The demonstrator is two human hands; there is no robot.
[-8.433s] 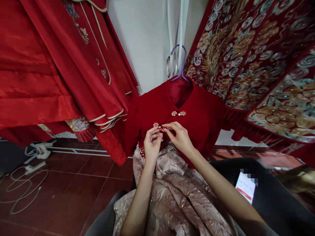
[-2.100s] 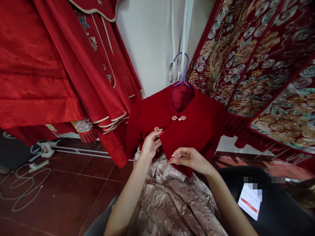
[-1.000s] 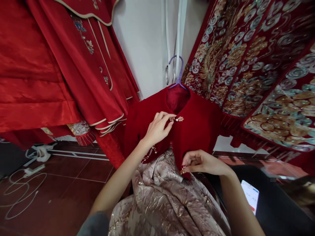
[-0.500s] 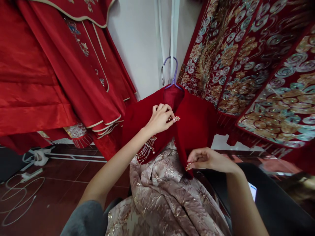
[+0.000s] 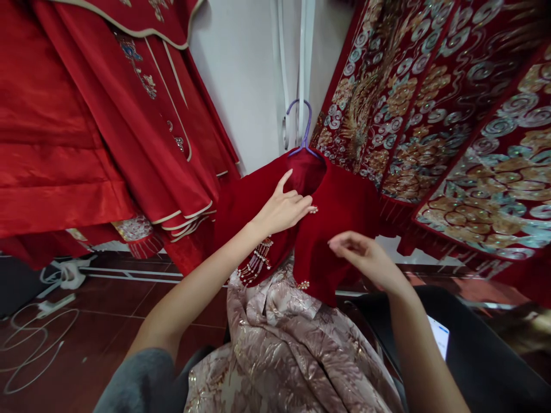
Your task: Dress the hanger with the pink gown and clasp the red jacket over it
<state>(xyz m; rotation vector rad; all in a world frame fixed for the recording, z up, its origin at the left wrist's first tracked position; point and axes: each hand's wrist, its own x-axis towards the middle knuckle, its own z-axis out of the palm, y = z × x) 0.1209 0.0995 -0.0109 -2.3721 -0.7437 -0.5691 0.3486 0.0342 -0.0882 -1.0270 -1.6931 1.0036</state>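
A short red jacket (image 5: pixel 344 195) hangs on a purple hanger (image 5: pixel 306 123). My left hand (image 5: pixel 284 209) lies over its front opening, one finger raised and the others pressed together at a gold beaded clasp (image 5: pixel 314 210) on the edge; their tips partly cover the clasp. My right hand (image 5: pixel 364 255) hovers at the jacket's right front panel, loosely curved, with nothing visible in it. A second beaded clasp (image 5: pixel 303 285) sits low on that panel's edge. Beaded tassels (image 5: pixel 258 261) hang from the left panel, below my left wrist.
Shiny pinkish brocade fabric (image 5: pixel 297 350) is spread below the jacket. Red garments (image 5: pixel 86 143) hang at left, embroidered panels (image 5: pixel 430 115) at right. A phone (image 5: pixel 438 337) rests on a black seat (image 5: pixel 477 355). White cables (image 5: pixel 38 338) lie on the floor.
My right hand has let go of the lower clasp and moved up. The right panel's edge has shifted left. On my left hand one finger has lifted away from the others.
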